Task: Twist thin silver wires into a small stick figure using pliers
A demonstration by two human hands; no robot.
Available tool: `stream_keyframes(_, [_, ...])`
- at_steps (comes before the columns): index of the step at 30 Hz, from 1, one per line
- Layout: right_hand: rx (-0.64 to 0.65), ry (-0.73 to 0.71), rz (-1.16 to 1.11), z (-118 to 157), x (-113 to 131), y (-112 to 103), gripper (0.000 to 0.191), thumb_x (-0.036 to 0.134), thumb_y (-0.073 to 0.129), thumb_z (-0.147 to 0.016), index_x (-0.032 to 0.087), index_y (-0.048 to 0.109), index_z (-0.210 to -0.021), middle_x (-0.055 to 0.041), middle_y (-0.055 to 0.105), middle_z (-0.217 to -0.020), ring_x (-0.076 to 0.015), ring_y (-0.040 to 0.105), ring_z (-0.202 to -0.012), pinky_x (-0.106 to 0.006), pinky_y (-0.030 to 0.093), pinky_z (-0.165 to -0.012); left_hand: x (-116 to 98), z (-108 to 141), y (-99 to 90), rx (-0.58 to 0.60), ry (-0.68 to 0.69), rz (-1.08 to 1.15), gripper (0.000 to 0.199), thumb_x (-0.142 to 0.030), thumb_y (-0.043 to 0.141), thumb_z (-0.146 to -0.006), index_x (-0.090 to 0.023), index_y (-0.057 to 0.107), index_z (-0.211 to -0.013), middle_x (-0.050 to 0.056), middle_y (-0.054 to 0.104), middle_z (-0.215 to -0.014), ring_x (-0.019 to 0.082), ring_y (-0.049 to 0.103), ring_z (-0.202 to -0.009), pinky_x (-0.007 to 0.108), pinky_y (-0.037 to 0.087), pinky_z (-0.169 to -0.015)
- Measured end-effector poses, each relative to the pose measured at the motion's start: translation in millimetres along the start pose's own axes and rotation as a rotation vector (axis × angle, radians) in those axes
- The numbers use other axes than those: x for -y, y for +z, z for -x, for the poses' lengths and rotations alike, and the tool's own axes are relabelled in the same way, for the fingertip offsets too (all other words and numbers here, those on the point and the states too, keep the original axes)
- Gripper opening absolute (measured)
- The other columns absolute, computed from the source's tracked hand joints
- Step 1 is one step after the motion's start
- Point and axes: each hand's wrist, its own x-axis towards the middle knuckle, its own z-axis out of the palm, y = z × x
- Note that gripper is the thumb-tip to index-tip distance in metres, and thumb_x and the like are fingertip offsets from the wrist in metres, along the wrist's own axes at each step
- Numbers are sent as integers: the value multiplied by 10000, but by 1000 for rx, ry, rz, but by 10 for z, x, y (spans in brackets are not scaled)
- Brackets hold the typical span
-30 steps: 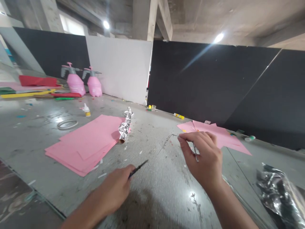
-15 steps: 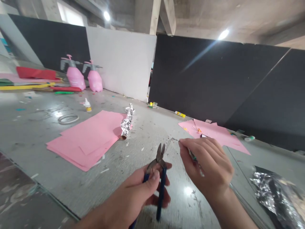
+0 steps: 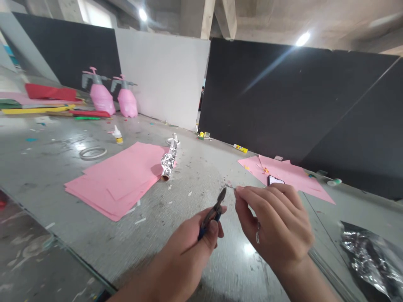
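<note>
The thin wire (image 3: pixel 229 187) is pinched in a narrow grip by your right hand (image 3: pixel 277 228), its free end sticking out to the left of your fingertips (image 3: pixel 239 191) and hard to make out against the grey surface (image 3: pixel 94 243). Your left hand (image 3: pixel 189 247) is closed around the blue handles of the cutters (image 3: pixel 214 214). Their metal jaws are nearly shut and point up, just beside the wire; you can't tell whether they touch it.

Beyond your right hand lies a cut pink sheet (image 3: pixel 289 178), with what looks like a black phone (image 3: pixel 276 180) on it, partly behind your fingers. Crumpled foil (image 3: pixel 371 262) sits at lower right.

To your left is a stack of pink paper (image 3: pixel 116 180), and a foil-wrapped tube (image 3: pixel 168 162) lies across its far corner. Farther off are a tape roll (image 3: pixel 92 153), a glue bottle (image 3: pixel 118 136), and two pink spray bottles (image 3: pixel 101 98) (image 3: pixel 127 103) near a white panel (image 3: pixel 163 75). A yellow box (image 3: pixel 240 148) lies at the foot of a black panel (image 3: pixel 277 96).
</note>
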Motion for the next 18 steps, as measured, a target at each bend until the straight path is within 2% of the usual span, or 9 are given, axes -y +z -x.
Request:
stream_keyframes(8, [-16,12,43,7,17,-17,281,33,718,-765,164,613,-991,-49,769,-798,-170,661,-594,-392,455,-692,15,3,-12,17,-22,32,594,-609,397,-947,-210,496,-1376,64,599,-976,195,524,-867,366,403,-783])
stream_keyframes(14, [17,8,40,17,33,0,275,48,725,-774,155,617,-1003,-52,773,-826,-173,671,-617,-403,450,-711,-11,0,-11,12,-50,39,631,-629,396,-936,-191,484,-1381,53,572,-920,183,504,-801,342,397,-715])
stream_keyframes(18, [24,4,48,21,34,5,263,57,722,-784,158,616,-1003,-44,775,-833,-164,668,-620,-399,443,-710,0,4,-14,-21,-30,-12,610,-622,398,-937,-201,510,-1364,47,574,-886,193,506,-817,338,392,-728])
